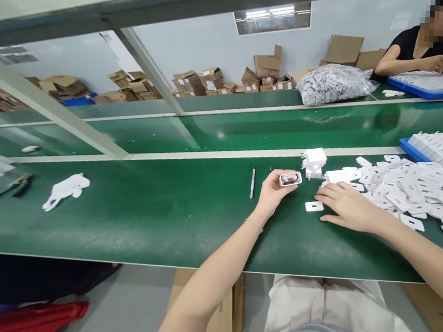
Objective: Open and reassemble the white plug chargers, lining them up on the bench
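Housing [291, 179] held in left hand [273, 192], right hand [347, 208] at the plates

Left hand: fingers and thumb closed around the sides of the white housing, above the green bench [148, 216]. The open end of the housing faces the camera; inner parts are visible, one of them red. Finer detail inside is too small to read.

Right hand: palm down, fingers extended and close together, thumb set apart. The fingertips lie over the near side of a white block [336, 176]; whether they grip it cannot be told. A single loose plate [314, 206], white with a small dark slot, lies flat just left of this hand.

Adjacent items: white adapters [314, 162] are stacked beyond the hands, near the housing, with pins showing. A pile of white plates [409, 188] spreads to the right, overlapping in no order. Behind it is a blue tray [415, 151] filled with white pieces. A pen [253, 182] lies left of the left hand.

Farther out: a white glove [67, 190] lies on the left part of the bench. Across, a clear bag [335, 86] of white parts sits near a co-worker in a black top [404, 49].
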### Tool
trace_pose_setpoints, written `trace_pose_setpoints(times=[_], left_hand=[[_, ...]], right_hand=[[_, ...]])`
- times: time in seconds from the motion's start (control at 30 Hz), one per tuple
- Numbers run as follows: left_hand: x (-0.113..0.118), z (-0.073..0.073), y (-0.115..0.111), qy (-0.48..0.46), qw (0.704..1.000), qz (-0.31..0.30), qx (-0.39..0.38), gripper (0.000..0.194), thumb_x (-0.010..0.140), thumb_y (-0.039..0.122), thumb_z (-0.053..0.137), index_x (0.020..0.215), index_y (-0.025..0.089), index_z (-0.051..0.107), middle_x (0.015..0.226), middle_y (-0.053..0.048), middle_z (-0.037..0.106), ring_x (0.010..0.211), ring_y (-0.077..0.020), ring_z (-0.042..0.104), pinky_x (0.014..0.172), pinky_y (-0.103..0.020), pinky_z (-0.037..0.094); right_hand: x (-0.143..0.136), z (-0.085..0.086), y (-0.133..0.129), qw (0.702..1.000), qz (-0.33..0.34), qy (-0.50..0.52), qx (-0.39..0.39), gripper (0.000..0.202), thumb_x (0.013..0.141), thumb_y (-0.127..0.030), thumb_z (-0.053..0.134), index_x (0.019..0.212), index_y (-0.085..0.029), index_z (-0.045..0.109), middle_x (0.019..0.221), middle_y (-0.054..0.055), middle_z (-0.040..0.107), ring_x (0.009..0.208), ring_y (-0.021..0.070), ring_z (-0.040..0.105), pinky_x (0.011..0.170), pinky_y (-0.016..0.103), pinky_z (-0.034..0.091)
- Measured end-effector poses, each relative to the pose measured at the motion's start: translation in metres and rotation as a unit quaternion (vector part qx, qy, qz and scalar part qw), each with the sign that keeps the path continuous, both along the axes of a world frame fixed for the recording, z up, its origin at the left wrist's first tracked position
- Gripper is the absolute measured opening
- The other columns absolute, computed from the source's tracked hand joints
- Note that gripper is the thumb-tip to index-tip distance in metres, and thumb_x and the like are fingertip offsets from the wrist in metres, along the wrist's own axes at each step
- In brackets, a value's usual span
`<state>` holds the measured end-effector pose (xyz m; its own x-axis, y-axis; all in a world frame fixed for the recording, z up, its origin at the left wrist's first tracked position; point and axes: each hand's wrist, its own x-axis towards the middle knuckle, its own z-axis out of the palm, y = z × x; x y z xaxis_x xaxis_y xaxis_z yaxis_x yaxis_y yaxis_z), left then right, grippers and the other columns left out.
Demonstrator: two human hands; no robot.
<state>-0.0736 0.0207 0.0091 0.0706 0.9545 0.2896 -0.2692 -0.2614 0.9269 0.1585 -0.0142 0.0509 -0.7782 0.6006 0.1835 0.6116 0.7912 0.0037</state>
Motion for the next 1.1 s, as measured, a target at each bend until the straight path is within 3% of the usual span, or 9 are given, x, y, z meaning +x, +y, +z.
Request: trace_pose_setpoints(times=[0.17, 0.33, 0.47, 0.67, 0.9, 1.1], left_hand=[[0.003, 0.003, -0.007, 0.026, 0.999, -0.029, -0.008, 0.041, 0.06, 0.031, 0.086, 0.094, 0.019, 0.066, 0.095, -0.003, 0.07, 0.088, -0.0165, 0.065, 0.081, -0.029, 0.053], [0.002, 0.006, -0.013, 0.059, 0.998, -0.017, -0.004, 0.053, 0.064, 0.033, 0.083, 0.112, 0.022, 0.063, 0.095, -0.004, 0.071, 0.086, -0.0176, 0.066, 0.075, -0.028, 0.055], [0.0, 0.007, -0.015, 0.087, 0.996, 0.013, -0.005, 0.048, 0.066, 0.037, 0.082, 0.107, 0.02, 0.064, 0.092, -0.005, 0.072, 0.083, -0.0191, 0.068, 0.069, -0.028, 0.057], [0.0, 0.009, -0.019, 0.102, 0.993, 0.065, 0.014, 0.036, 0.068, 0.037, 0.08, 0.095, 0.02, 0.064, 0.088, -0.004, 0.072, 0.077, -0.0166, 0.069, 0.061, -0.023, 0.055], [0.001, 0.014, -0.028, 0.11, 0.99, 0.083, 0.039, 0.031, 0.071, 0.035, 0.078, 0.094, 0.021, 0.063, 0.088, -0.003, 0.07, 0.072, -0.015, 0.068, 0.055, -0.021, 0.052], [0.002, 0.019, -0.037, 0.084, 0.994, 0.071, 0.026, 0.045, 0.069, 0.033, 0.08, 0.095, 0.024, 0.045, 0.074, 0.003, 0.067, 0.061, -0.0128, 0.066, 0.049, -0.02, 0.051]], right_hand=[[-0.016, -0.008, -0.001, 0.998, -0.034, -0.052, -0.013, 0.018, 0.091, -0.021, 0.051, 0.085, -0.012, 0.066, 0.097, 0.012, 0.066, 0.098, 0.028, 0.057, 0.084, 0.041, 0.045], [-0.017, 0.001, -0.001, 0.99, -0.072, -0.009, -0.12, 0.003, 0.086, -0.019, 0.055, 0.085, -0.016, 0.056, 0.086, 0.007, 0.061, 0.083, 0.0221, 0.058, 0.07, 0.032, 0.044], [-0.012, -0.006, -0.006, 0.966, -0.095, 0.078, -0.228, 0.014, 0.094, -0.025, 0.041, 0.087, -0.02, 0.052, 0.079, 0.001, 0.058, 0.071, 0.0162, 0.055, 0.06, 0.028, 0.04], [-0.007, -0.017, -0.012, 0.933, -0.104, 0.181, -0.293, 0.029, 0.096, -0.041, 0.037, 0.1, -0.022, 0.059, 0.082, 0.003, 0.06, 0.069, 0.0154, 0.058, 0.062, 0.029, 0.046], [-0.015, -0.023, -0.015, 0.939, -0.075, 0.17, -0.291, 0.035, 0.1, -0.039, 0.031, 0.118, -0.026, 0.058, 0.111, 0.006, 0.063, 0.097, 0.0197, 0.063, 0.083, 0.036, 0.052], [-0.015, -0.027, -0.015, 0.938, -0.076, 0.161, -0.297, 0.035, 0.1, -0.037, 0.029, 0.117, -0.027, 0.058, 0.108, 0.005, 0.062, 0.095, 0.018, 0.063, 0.081, 0.035, 0.052]])
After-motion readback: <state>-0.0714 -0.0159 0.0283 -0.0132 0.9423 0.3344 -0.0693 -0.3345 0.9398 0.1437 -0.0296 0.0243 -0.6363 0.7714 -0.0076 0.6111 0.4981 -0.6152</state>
